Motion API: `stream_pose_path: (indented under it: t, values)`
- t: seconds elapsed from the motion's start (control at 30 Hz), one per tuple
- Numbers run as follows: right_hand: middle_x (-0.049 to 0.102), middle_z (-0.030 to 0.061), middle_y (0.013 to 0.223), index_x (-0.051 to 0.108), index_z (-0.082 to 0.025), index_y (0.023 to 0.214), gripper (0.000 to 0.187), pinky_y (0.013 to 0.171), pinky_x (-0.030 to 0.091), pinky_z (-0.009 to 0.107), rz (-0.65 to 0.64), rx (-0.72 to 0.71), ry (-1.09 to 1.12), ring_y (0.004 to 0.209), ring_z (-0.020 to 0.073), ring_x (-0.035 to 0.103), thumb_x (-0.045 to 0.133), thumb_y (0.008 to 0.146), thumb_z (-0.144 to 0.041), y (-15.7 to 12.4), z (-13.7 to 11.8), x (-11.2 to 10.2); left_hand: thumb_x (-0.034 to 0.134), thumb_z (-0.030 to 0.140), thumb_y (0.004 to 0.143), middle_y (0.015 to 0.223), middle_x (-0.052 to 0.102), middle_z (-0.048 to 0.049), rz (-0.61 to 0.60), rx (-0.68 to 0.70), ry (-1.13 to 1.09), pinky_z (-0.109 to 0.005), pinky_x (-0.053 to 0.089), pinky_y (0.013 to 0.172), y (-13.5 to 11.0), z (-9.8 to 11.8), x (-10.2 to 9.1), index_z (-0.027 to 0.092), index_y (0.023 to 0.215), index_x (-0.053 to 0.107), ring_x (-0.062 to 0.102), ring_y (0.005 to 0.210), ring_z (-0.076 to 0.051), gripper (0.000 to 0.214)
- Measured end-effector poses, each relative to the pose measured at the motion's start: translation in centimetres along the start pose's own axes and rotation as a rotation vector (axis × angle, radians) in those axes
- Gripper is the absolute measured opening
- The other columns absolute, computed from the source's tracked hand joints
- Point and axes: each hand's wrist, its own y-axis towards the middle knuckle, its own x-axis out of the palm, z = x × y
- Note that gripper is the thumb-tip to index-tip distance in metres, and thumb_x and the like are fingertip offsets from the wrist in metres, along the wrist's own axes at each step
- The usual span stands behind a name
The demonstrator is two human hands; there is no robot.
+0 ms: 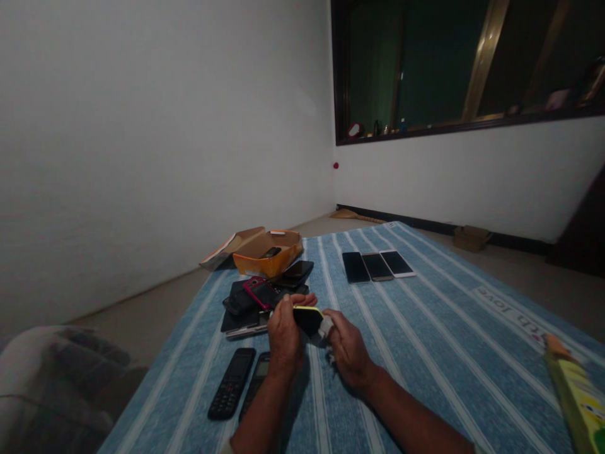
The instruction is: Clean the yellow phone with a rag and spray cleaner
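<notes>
My left hand [286, 334] grips a phone [309, 319] with a yellow edge and a dark face, tilted above the cloth. At the phone's right end, my right hand [348, 347] pinches a crumpled whitish cloth [326, 326] against it. Just beyond my left hand lies a pile of phones, with a pink-rimmed phone [259, 291] on top. Two black keypad phones lie nearer to me: one keypad phone [231, 383] shows whole, and the other keypad phone [259, 378] is partly hidden by my left forearm.
An open orange box [267, 261] with a small phone inside stands behind the pile. Farther right, a black phone [355, 267], a gold-edged phone [377, 267] and a white phone [397, 263] lie in a row. A yellow package [574, 394] is at the right edge of the striped blue cloth [425, 340].
</notes>
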Motion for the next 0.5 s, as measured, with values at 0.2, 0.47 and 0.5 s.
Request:
stream_pose_path:
  t: [0.2, 0.47, 0.5]
  values:
    - [0.067, 0.0100, 0.100, 0.055, -0.018, 0.118, 0.027, 0.080, 0.050, 0.034, -0.054, -0.233, -0.209, 0.090, 0.0215, 0.063, 0.035, 0.101, -0.026, 0.0, 0.7, -0.4, 0.063, 0.050, 0.082, 0.074, 0.080, -0.0100, -0.007, -0.003, -0.043, -0.045, 0.055, 0.084, 0.0, 0.0, 0.0, 0.015, 0.077, 0.064, 0.078, 0.078, -0.029, 0.036]
    - [0.064, 0.0064, 0.084, 0.059, -0.018, 0.100, 0.024, 0.070, 0.045, 0.029, -0.143, -0.294, -0.450, 0.076, 0.0190, 0.059, 0.035, 0.101, -0.020, 1.5, 0.7, -2.2, 0.065, 0.052, 0.079, 0.080, 0.080, -0.0109, -0.044, -0.045, -0.137, -0.044, 0.056, 0.083, -0.3, -1.5, -0.1, 0.016, 0.078, 0.064, 0.077, 0.081, -0.028, 0.036]
    - [0.064, 0.0061, 0.083, 0.059, -0.018, 0.097, 0.023, 0.069, 0.043, 0.029, -0.181, -0.303, -0.496, 0.075, 0.0188, 0.058, 0.036, 0.101, -0.019, 1.7, 0.7, -2.6, 0.065, 0.052, 0.078, 0.079, 0.080, -0.0108, -0.044, -0.053, -0.115, -0.043, 0.056, 0.082, -0.3, -1.9, -0.2, 0.016, 0.078, 0.064, 0.077, 0.081, -0.028, 0.036]
